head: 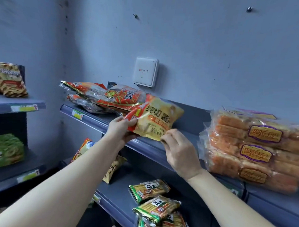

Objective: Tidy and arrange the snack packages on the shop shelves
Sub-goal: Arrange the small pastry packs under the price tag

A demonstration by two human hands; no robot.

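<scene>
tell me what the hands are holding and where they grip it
Both hands hold the yellow snack bag: the left hand grips its red end, the right hand pinches its bottom edge.

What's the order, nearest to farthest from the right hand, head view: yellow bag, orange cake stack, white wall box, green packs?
1. yellow bag: pinched by the right hand itself.
2. orange cake stack: just to its right.
3. white wall box: higher up, behind the bag.
4. green packs: far left, lower down.
</scene>
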